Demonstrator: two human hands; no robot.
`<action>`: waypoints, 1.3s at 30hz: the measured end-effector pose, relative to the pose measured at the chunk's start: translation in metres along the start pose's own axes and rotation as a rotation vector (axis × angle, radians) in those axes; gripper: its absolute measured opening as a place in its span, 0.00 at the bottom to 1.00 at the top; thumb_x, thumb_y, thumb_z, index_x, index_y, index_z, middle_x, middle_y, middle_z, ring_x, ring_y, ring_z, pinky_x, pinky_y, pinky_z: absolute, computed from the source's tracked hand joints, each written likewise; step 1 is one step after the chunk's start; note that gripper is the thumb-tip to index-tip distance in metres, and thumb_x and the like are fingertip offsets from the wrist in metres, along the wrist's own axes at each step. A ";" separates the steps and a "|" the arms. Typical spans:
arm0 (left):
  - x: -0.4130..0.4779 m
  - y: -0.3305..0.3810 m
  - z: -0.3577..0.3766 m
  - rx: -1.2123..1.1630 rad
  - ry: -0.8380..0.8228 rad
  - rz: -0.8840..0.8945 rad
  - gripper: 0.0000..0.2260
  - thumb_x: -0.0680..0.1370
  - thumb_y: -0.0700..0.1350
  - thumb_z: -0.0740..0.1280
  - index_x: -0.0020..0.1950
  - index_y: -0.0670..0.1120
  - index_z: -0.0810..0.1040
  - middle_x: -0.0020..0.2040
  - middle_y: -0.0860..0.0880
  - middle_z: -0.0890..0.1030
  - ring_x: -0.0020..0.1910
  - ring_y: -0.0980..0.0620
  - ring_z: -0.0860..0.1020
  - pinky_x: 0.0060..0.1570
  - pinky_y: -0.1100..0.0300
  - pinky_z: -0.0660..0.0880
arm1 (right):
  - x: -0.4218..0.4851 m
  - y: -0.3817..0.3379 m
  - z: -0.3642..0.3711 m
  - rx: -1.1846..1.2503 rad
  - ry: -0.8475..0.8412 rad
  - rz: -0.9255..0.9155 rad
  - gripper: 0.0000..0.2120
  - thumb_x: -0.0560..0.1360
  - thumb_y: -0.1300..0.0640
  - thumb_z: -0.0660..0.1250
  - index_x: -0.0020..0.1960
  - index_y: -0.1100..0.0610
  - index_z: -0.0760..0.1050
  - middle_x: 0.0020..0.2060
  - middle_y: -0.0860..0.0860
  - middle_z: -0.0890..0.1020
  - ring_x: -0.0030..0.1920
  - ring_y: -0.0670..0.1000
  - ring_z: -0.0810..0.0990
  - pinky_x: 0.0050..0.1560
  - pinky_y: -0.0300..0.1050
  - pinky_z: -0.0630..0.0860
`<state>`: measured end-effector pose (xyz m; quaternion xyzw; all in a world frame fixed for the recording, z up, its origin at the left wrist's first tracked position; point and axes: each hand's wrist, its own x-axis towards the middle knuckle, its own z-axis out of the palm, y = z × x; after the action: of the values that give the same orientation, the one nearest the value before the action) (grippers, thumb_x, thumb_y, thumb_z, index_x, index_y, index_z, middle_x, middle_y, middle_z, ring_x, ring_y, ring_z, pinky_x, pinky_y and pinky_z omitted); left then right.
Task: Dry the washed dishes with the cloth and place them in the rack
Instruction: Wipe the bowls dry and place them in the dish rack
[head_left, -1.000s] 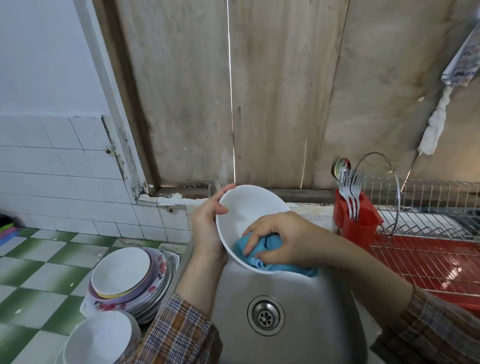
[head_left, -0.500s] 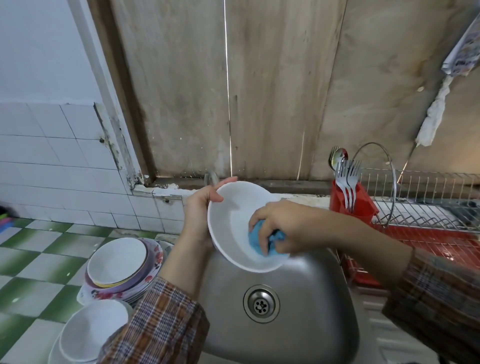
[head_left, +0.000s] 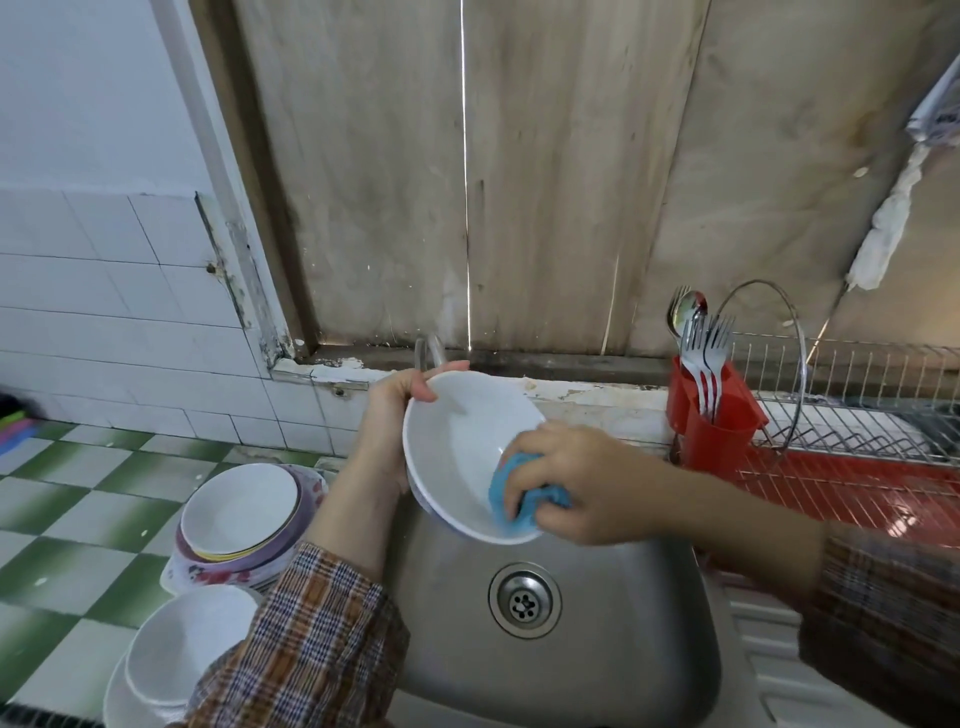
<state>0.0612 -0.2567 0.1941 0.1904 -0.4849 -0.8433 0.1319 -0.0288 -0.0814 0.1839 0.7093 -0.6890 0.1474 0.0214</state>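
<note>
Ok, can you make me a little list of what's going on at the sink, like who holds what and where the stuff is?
left hand: holds the white bowl by its rim, tilted over the sink
right hand: presses the blue cloth inside the bowl
waiting dishes: stack of plates and bowls on the tiled counter, left of the sink
rack: right of the sink
red cutlery holder: at the rack's near end, forks standing in it

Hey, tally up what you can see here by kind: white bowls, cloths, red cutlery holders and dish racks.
White bowls: 3 (held, middle left, bottom left)
Cloths: 1
Red cutlery holders: 1
Dish racks: 1
Total: 6
</note>
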 end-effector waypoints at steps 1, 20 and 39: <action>-0.001 -0.003 0.002 -0.009 0.011 0.020 0.18 0.68 0.37 0.52 0.50 0.42 0.78 0.35 0.44 0.80 0.31 0.46 0.77 0.37 0.59 0.71 | -0.002 -0.010 0.002 0.140 -0.026 0.065 0.15 0.68 0.60 0.61 0.48 0.49 0.82 0.49 0.48 0.80 0.48 0.48 0.77 0.52 0.44 0.73; -0.001 -0.023 0.012 0.009 -0.010 -0.068 0.22 0.59 0.41 0.56 0.49 0.43 0.80 0.38 0.42 0.79 0.36 0.43 0.75 0.41 0.56 0.71 | -0.001 0.006 0.005 0.088 -0.168 0.254 0.19 0.67 0.69 0.64 0.51 0.50 0.79 0.52 0.48 0.78 0.53 0.49 0.73 0.53 0.49 0.75; 0.004 -0.029 0.010 -0.068 -0.012 -0.102 0.22 0.60 0.41 0.54 0.49 0.41 0.79 0.37 0.42 0.79 0.33 0.45 0.77 0.36 0.58 0.75 | 0.010 -0.020 0.021 0.704 -0.033 0.409 0.16 0.73 0.62 0.71 0.57 0.47 0.79 0.52 0.50 0.83 0.52 0.50 0.81 0.58 0.45 0.77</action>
<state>0.0521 -0.2362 0.1730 0.2054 -0.4464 -0.8661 0.0923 -0.0054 -0.0953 0.1699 0.5241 -0.7235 0.3639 -0.2636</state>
